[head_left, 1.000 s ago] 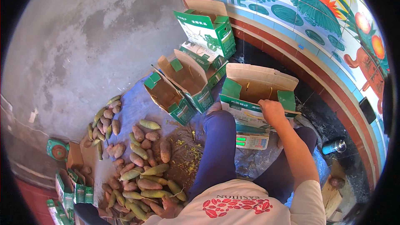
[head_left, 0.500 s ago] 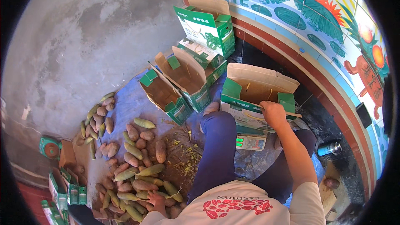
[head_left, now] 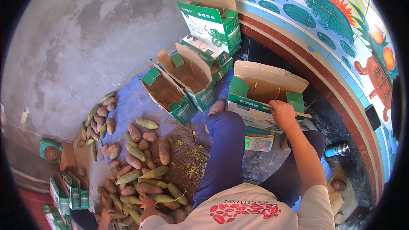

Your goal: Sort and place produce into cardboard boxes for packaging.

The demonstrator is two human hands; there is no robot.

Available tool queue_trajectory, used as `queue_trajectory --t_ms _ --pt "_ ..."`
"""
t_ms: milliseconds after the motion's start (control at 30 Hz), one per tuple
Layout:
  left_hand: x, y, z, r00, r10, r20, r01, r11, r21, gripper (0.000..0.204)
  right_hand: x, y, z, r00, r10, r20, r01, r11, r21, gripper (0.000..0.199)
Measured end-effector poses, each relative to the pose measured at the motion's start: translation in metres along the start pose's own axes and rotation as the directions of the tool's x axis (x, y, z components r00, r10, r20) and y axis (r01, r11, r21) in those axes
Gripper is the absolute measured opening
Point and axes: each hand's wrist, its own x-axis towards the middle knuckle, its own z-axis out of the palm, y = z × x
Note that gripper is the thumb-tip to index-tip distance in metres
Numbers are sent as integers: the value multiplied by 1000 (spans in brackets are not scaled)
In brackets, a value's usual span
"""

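1. A blue tarp (head_left: 128, 107) covers the floor in the middle, with soil and yellowish scraps near the roots.
2. Stained grey concrete (head_left: 89, 38) fills the upper left; on the right stands a tiled wall (head_left: 326, 38) painted with leaves and orange flowers, above dark tiles (head_left: 316, 99).
3. Green and reddish-brown roots (head_left: 156, 172) lie in a loose heap to the person's left, thinning into a smaller cluster further off.
4. The front box (head_left: 247, 109), green and white with flaps up, stands before the knees. Two open boxes (head_left: 202, 99) stand side by side to its left, and more are stacked (head_left: 234, 36) behind.
5. A scale (head_left: 260, 143) with a lit green display pokes out below the front box; its top is hidden, so whether it bears the box I cannot tell.
6. A bottle (head_left: 338, 150) lies at the right.
7. At the lower left, another person's hand (head_left: 105, 217) is blurred and partly cut off beside a dark round shape.
8. The right hand (head_left: 283, 113) has its fingers bent over the near rim of the front box, gripping it.
9. The left hand (head_left: 148, 203) rests over the heap, fingers parted and touching roots; what lies under the palm is hidden.
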Motion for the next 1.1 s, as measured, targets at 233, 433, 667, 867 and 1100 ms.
queue_trajectory --t_ms 233,433,667,867,1100 --pt "72 -35 44 999 -46 14 46 836 -547 80 2 -4 -1 1000 8 -17 -8 1000 27 13" --pt "40 21 4 992 -49 113 84 941 -329 74 -7 7 -5 996 92 13 -91 994 -60 17" --pt "70 -55 66 887 228 403 -43 908 -417 47 20 -18 7 998 12 -60 -8 998 60 13" --pt "-23 50 33 908 156 388 210 632 -746 56 5 5 3 997 73 -40 -74 997 -29 13" --pt "9 26 78 794 600 94 -496 730 -471 42 13 -9 1 998 46 -32 -45 999 23 10"
